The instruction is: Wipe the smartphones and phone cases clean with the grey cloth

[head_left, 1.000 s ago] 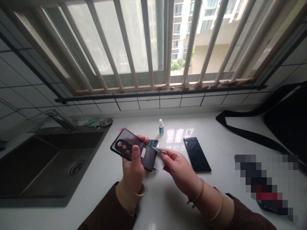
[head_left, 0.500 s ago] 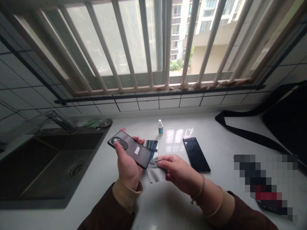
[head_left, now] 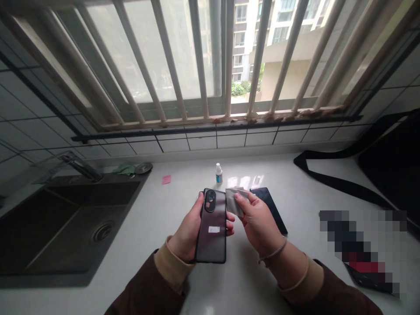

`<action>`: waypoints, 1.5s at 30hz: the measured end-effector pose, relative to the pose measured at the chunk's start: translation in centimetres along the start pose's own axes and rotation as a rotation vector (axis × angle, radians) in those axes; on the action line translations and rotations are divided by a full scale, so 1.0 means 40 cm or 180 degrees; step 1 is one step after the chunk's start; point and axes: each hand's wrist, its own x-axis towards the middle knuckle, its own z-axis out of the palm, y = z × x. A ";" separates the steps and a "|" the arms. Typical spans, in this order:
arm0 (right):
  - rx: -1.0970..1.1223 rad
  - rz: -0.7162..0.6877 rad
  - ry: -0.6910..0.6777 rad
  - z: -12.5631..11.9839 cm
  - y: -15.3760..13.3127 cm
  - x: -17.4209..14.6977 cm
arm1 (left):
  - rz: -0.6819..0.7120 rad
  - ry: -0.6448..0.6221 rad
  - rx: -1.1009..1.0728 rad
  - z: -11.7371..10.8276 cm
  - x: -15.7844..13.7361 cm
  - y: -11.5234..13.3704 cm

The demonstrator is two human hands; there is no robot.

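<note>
My left hand [head_left: 187, 229] is wrapped round a dark translucent phone case [head_left: 211, 247], held upright with its back towards me. Skin shows through one of its camera cutouts, and a small white label sits at its middle. Between the thumb and fingers of my right hand [head_left: 259, 216] is a folded grey cloth [head_left: 233, 203], close against the case's upper right edge. Beyond that hand a black phone [head_left: 271, 208] lies on the counter, partly covered by my fingers. A small white bottle [head_left: 218, 175] stands upright behind the case.
To the left is a dark sink [head_left: 65, 280] with a faucet [head_left: 80, 166]. A pink paper slip [head_left: 166, 180] lies on the white counter [head_left: 183, 170]. On the right are a black strap [head_left: 341, 186] and a pixelated patch over a dark object. A barred window rises behind.
The phone case has swung upright and moved right, uncovering the pink slip and hiding the phone lying beneath. My right hand has raised the cloth to the case's upper right edge.
</note>
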 end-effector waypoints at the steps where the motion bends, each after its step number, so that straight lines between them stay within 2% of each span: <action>1: -0.0047 -0.0120 0.0048 -0.004 0.001 0.003 | -0.0024 0.0010 0.0018 0.000 -0.001 0.000; 4: -0.0449 -0.0610 0.0283 -0.021 0.000 0.010 | -0.0046 0.0039 0.0056 0.000 -0.003 0.002; 8: -0.1658 -0.1224 0.0414 -0.033 -0.010 0.001 | -0.0148 -0.0101 0.0195 -0.004 -0.004 -0.004; 11: -0.2553 -0.1564 -0.0048 -0.029 -0.006 -0.014 | -0.0254 -0.0141 0.0235 -0.009 -0.001 -0.017; 13: -0.2868 -0.1882 -0.0456 -0.025 0.004 -0.019 | -0.0200 -0.0073 0.0132 -0.009 0.005 -0.027; 17: -0.3181 -0.2434 -0.1057 -0.023 0.026 -0.018 | 0.0273 0.0000 -0.0269 -0.002 0.020 -0.038; 20: -0.3317 -0.2614 -0.1458 -0.020 0.031 -0.021 | 0.0591 0.0184 -0.0470 -0.007 0.031 -0.034; 26: -0.3361 -0.2846 -0.2426 -0.004 0.021 -0.047 | 0.1028 0.0949 -0.0369 -0.046 0.034 0.005; 30: -0.3598 -0.2983 -0.2871 0.002 0.008 -0.058 | 0.1089 0.1143 -0.0647 -0.051 0.031 0.026; 36: -0.3867 -0.3147 -0.3000 0.006 -0.001 -0.061 | 0.0835 0.1086 -0.0825 -0.044 0.024 0.026; 45: -0.4327 -0.3165 -0.3029 0.011 0.003 -0.067 | 0.0764 0.0989 -0.0815 -0.044 0.030 0.019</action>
